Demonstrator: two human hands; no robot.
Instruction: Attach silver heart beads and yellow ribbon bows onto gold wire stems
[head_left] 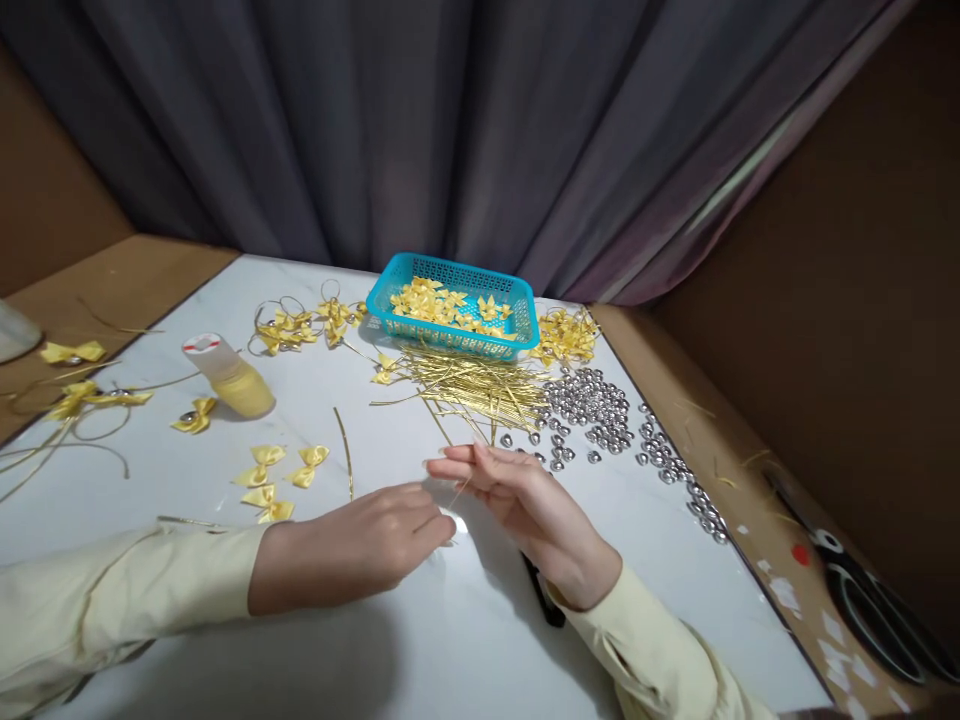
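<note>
Both hands meet over the white tabletop, just in front of a pile of gold wires. My left hand is closed, thumb and fingers pressed together at the near end of a thin gold wire. The wire's other end runs to my right hand, whose thumb and fingertips pinch together. Fingers hide most of the strand. To the left of my left hand lie several yellow ribbon bows. Silver heart-shaped beads are spread beyond my right hand.
A turquoise basket of yellow bows stands at the back. At left are a bottle with yellow contents and bows with wires. Black scissors lie on the right edge. A dark object sits under my right wrist.
</note>
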